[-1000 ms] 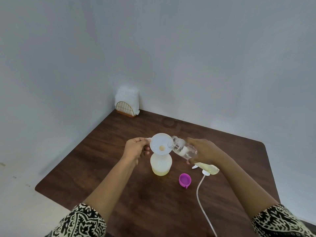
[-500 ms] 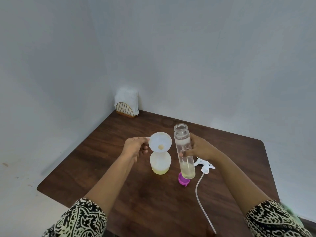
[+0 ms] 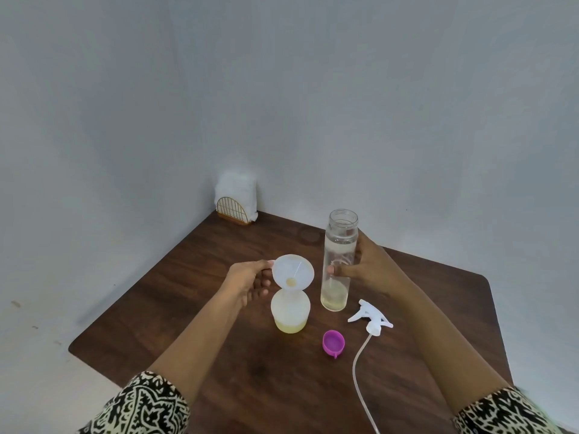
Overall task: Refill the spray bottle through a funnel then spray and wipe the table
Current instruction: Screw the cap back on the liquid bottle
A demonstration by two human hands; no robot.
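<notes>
A white funnel (image 3: 293,275) sits in the neck of a frosted spray bottle (image 3: 290,314) that holds a little yellow liquid at its base. My left hand (image 3: 249,278) pinches the funnel's rim from the left. Just right of it, a tall clear bottle (image 3: 338,261) stands upright on the dark wooden table (image 3: 194,277), uncapped, with a small amount of pale liquid at the bottom. My right hand (image 3: 365,264) grips its middle. The white trigger spray head (image 3: 371,319) with its long tube lies on the table to the right.
A purple cap (image 3: 333,342) lies open side up in front of the bottles. A gold wire holder with white napkins (image 3: 236,202) stands in the far corner against the grey walls. The table's left edge runs diagonally toward me.
The clear bottle was tipped over the funnel one second ago. It has since been turned upright and now stands on the table right of the spray bottle. My left hand stayed on the funnel.
</notes>
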